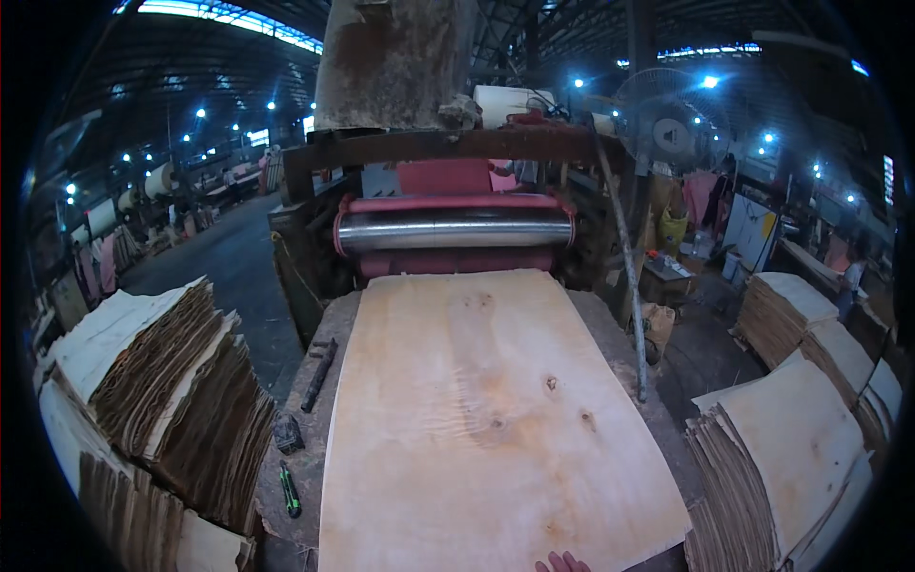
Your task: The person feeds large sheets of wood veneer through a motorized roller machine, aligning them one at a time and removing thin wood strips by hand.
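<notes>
A large pale wood veneer sheet (pixel 477 381) lies on the machine's worn bed (pixel 610 334), its far edge just before a steel roller (pixel 453 230) with pink rims. My right hand (pixel 562 562) shows at the bottom edge, only its fingertips visible, apart and resting on the sheet's near part. My left hand is out of view. Left of the sheet lie a green-and-black utility knife (pixel 290 488), a dark lumpy object (pixel 287 433) and a dark bar (pixel 319 374).
Tall veneer stacks stand at left (pixel 165 372) and right (pixel 777 458). A long pole (pixel 631 286) leans on the machine frame (pixel 448 143). A fan (pixel 673 129) is behind at right, a person (pixel 848 281) at far right, and an aisle (pixel 224 267) runs along the left.
</notes>
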`<state>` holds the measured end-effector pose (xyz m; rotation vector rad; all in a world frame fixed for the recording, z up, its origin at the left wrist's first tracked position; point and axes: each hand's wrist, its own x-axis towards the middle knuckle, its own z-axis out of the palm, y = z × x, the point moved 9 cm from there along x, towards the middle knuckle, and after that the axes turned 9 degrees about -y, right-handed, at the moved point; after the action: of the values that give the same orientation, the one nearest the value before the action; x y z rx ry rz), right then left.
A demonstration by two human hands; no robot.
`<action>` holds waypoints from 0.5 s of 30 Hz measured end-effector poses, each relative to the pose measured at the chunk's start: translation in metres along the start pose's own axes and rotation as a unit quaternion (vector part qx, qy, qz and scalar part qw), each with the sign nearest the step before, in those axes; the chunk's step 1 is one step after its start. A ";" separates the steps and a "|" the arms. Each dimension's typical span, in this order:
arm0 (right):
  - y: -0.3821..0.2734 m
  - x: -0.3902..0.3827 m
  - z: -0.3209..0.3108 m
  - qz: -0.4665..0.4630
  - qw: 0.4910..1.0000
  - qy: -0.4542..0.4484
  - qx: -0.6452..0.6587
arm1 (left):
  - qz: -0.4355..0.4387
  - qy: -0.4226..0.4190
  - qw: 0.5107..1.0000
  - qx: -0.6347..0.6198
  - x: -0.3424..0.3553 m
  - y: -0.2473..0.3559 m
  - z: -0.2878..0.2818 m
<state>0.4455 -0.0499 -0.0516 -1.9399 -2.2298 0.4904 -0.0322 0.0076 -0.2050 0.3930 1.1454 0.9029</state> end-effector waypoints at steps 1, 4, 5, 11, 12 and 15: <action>0.003 -0.001 0.004 0.003 1.000 0.003 -0.002 | 0.000 -0.005 1.000 0.001 -0.006 0.002 0.009; 0.006 -0.003 0.013 -0.003 0.999 0.027 -0.025 | 0.209 -0.030 0.873 0.440 -0.032 0.041 0.044; 0.006 -0.003 0.015 -0.004 1.000 0.022 -0.019 | 0.121 -0.010 0.964 0.238 -0.011 0.020 0.019; 0.009 -0.005 0.023 -0.007 0.999 0.026 -0.022 | 0.033 0.012 0.998 -0.060 0.026 -0.029 -0.011; 0.009 -0.005 0.023 -0.009 0.999 0.029 -0.024 | 0.038 0.036 0.997 -0.060 0.022 -0.027 -0.011; 0.006 -0.005 0.021 -0.010 0.999 0.031 -0.023 | 0.057 0.006 0.998 0.013 0.029 -0.028 -0.017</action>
<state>0.4452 -0.0578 -0.0729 -1.9243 -2.2405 0.3739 -0.0326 0.0107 -0.2488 0.4797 1.1551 0.9919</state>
